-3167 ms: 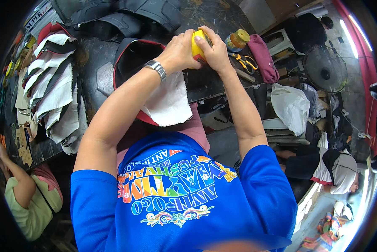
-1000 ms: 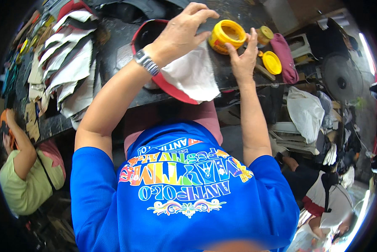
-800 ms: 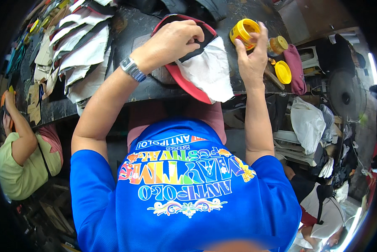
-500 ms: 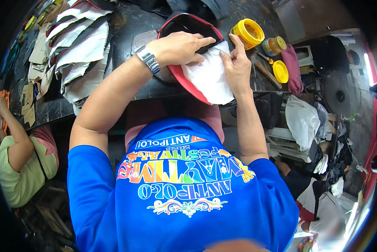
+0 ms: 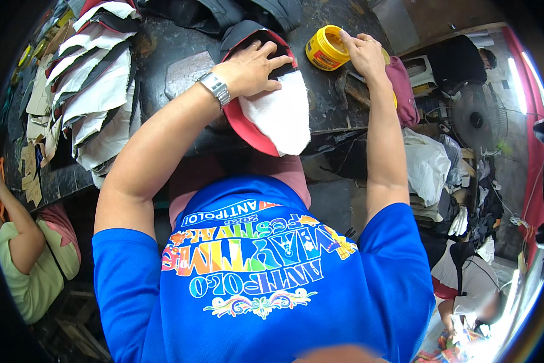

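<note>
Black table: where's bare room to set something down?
Table: bare between white cloth and wooden stick, nearside of yellow jar; narrow strip between cloth stack and grey slab. Crowded left, under that stack, and right, around maroon pouch.

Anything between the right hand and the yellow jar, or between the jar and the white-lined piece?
Nothing visible on either stretch. The right hand is already at the open rim of the yellow jar. Between the jar and the white-lined piece, just dark tabletop shows. The left hand is over the piece.
</note>
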`<state>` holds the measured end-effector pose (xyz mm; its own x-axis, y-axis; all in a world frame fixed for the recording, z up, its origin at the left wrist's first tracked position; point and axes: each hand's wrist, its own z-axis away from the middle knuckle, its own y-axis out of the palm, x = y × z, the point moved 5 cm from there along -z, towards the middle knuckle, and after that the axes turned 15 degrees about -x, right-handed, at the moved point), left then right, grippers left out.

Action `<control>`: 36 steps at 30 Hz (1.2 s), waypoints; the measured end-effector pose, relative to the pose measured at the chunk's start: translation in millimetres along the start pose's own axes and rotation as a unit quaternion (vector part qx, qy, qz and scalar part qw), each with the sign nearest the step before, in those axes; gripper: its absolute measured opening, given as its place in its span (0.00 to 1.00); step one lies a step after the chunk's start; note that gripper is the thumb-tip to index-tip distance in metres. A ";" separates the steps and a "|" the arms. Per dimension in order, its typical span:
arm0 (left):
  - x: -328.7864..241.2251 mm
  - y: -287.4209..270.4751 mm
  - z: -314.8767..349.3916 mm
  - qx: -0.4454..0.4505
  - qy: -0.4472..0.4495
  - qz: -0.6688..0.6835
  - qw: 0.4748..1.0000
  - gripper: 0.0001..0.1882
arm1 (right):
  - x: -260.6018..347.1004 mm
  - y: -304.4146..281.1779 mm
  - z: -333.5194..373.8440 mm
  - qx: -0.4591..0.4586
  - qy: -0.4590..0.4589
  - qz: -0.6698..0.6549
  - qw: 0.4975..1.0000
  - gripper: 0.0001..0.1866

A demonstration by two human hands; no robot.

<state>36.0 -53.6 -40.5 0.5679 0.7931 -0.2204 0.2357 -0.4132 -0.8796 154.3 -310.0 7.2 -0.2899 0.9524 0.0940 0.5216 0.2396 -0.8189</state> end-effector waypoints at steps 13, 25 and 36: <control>-7.4 -12.5 1.7 0.033 -0.013 0.111 0.993 0.29 | 30.3 -42.4 26.2 -0.135 -0.014 0.090 0.987 0.29; -17.3 -15.4 22.0 -0.033 0.027 0.087 0.995 0.33 | 101.3 -54.4 121.4 -0.037 0.232 -0.501 0.833 0.27; -21.1 -14.4 27.3 0.096 0.006 0.020 0.995 0.46 | 106.2 -11.9 122.0 0.039 0.319 -0.513 0.796 0.38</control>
<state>-1.0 -52.2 -34.6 0.5838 0.7715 -0.2530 0.0585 -0.3508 -0.9346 19.4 -234.7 -42.1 -0.0526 0.1702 0.9840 0.2140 0.9644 -0.1554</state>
